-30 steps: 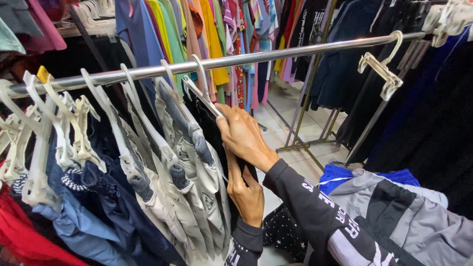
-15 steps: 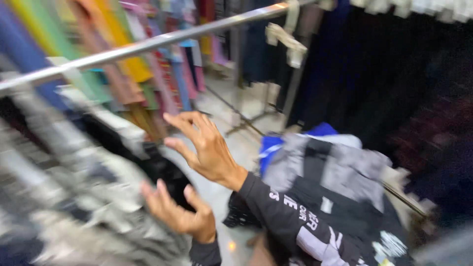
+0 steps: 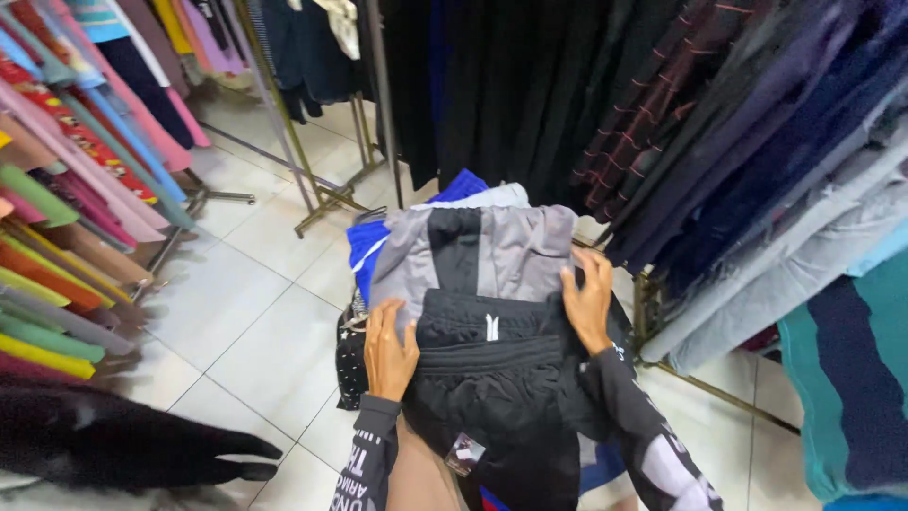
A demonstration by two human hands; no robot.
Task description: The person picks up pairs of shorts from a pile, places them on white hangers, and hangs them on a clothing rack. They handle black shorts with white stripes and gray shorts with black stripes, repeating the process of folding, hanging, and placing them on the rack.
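A stack of folded clothes lies in front of me: black shorts [image 3: 492,378] with a drawstring on top, a grey and black garment [image 3: 473,251] under them, a blue one [image 3: 364,248] below. My left hand [image 3: 389,352] grips the left edge of the black shorts. On the right edge of the stack rests my right hand [image 3: 587,305], fingers curled over the black shorts and the grey garment. Both arms wear black sleeves with white print. A small tag [image 3: 462,454] hangs from the shorts.
Dark garments [image 3: 567,95] hang on a rail ahead and to the right, grey and teal ones [image 3: 832,284] further right. Bright coloured clothes [image 3: 66,189] hang at left. Metal rack legs [image 3: 322,194] stand on the white tiled floor [image 3: 236,322].
My hands have left the hanger rail at the left. The view has swung right and down, and both hands now hold the stack of folded clothes.
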